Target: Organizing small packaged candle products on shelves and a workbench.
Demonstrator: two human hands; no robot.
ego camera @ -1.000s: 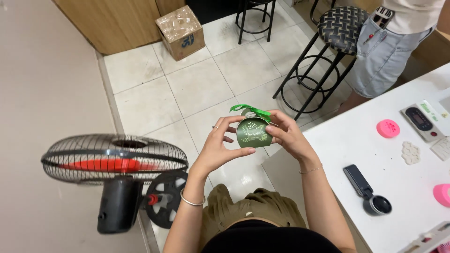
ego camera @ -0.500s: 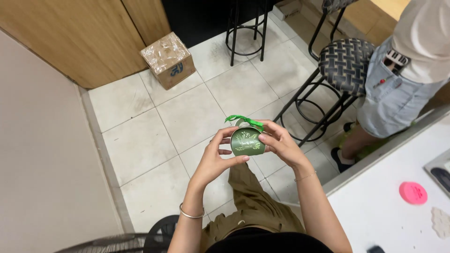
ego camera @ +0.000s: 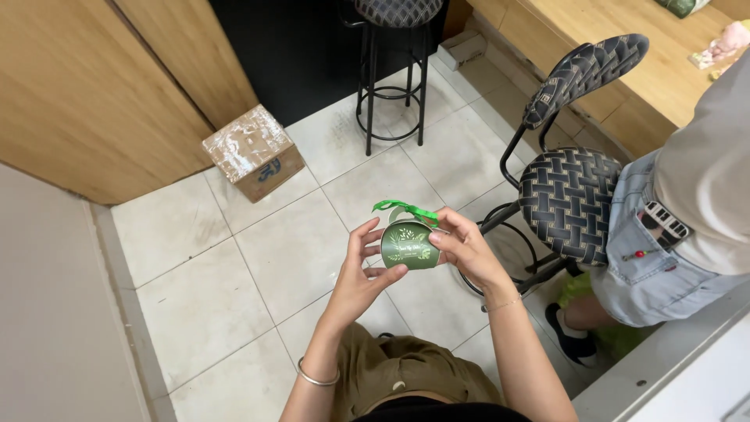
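Item: small green gift box [ego camera: 409, 245] with green ribbon [ego camera: 405, 209], held at chest height above the tiled floor [ego camera: 258, 266].
My left hand [ego camera: 361, 275] and right hand [ego camera: 467, 250] both grip its sides; since a second ago I have turned from the tabletop, box unchanged, cardboard carton [ego camera: 253, 153] and woven stool [ego camera: 569, 195] nearby.

Soft, even indoor light is brightening the pale floor tiles [ego camera: 234, 266], casting only faint shadows beneath the woven bar chair [ego camera: 574, 195], while edges are bowing slightly.
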